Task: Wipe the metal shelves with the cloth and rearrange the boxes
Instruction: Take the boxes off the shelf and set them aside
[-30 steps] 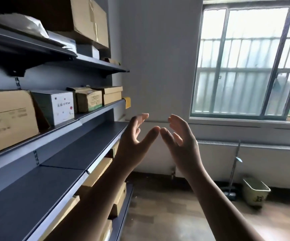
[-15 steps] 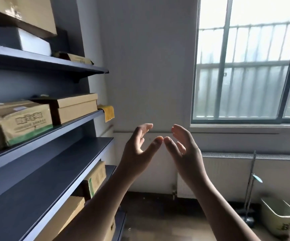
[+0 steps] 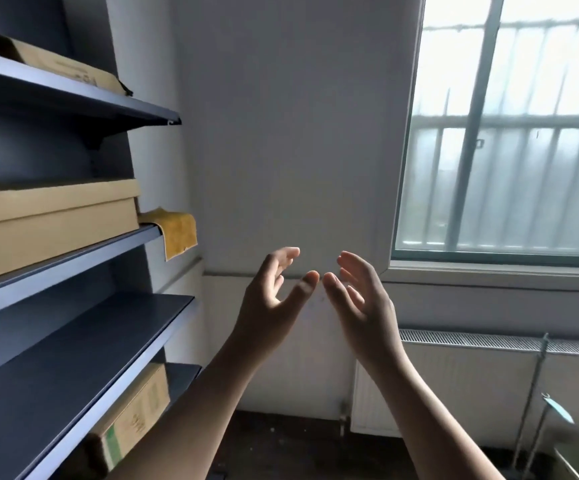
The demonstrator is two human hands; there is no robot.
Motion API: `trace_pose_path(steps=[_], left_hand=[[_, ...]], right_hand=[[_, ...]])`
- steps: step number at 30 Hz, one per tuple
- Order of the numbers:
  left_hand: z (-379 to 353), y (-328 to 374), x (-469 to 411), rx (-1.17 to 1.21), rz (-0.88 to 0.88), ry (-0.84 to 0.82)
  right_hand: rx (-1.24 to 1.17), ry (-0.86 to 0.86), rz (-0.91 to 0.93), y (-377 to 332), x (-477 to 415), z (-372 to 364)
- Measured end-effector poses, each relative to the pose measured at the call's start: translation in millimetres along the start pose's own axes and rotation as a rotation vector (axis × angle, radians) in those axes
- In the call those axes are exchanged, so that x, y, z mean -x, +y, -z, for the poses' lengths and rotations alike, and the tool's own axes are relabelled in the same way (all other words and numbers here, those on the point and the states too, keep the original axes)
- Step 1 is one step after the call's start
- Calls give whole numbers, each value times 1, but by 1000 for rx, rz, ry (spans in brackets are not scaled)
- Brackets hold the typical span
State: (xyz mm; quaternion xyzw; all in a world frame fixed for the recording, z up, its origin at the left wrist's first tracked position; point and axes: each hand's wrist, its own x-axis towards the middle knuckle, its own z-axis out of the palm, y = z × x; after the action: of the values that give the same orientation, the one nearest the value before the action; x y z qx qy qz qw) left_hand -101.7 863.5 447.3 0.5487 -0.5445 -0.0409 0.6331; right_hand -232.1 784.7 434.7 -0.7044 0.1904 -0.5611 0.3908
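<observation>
Dark blue metal shelves (image 3: 83, 355) run along the left wall. A yellow cloth (image 3: 177, 232) hangs over the far end of the second shelf, beside a flat cardboard box (image 3: 52, 223). Another flat box (image 3: 69, 69) lies on the top shelf, and a box with a green stripe (image 3: 135, 417) stands on a lower shelf. My left hand (image 3: 274, 299) and my right hand (image 3: 361, 303) are raised in mid-air to the right of the shelves, palms facing each other, fingers spread, thumbs almost touching. Both hold nothing.
A pale wall is straight ahead with a barred window (image 3: 510, 133) at the right. Below the window runs a white radiator (image 3: 454, 382). A thin metal stand (image 3: 537, 386) rises at the lower right above a dark floor (image 3: 298, 455).
The view has swung right and upward along the shelves, so the far end and the yellow cloth are nearer. My hands keep the same open pose in front of me.
</observation>
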Motion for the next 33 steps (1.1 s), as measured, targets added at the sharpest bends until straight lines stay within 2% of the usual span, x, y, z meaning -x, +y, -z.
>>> trace_pose_path(steps=[12,20,24,27,33], left_hand=[[-4,-176,-231,24,-17,78],[12,-258,-316,-6,37,159],[34,-298,-349,-135,38,268],[60,-321,-370,-253,47,412],[108,-335,-390,-507,125,616]], right_hand=[[31,-58,43,145,-231,-97],[-69,-128,32,226,-327,-156],[-168,-223,49,266,-379,-205],[-248,-346,63,292,-413,-252],[-443,-595,133,302,-469,-347]])
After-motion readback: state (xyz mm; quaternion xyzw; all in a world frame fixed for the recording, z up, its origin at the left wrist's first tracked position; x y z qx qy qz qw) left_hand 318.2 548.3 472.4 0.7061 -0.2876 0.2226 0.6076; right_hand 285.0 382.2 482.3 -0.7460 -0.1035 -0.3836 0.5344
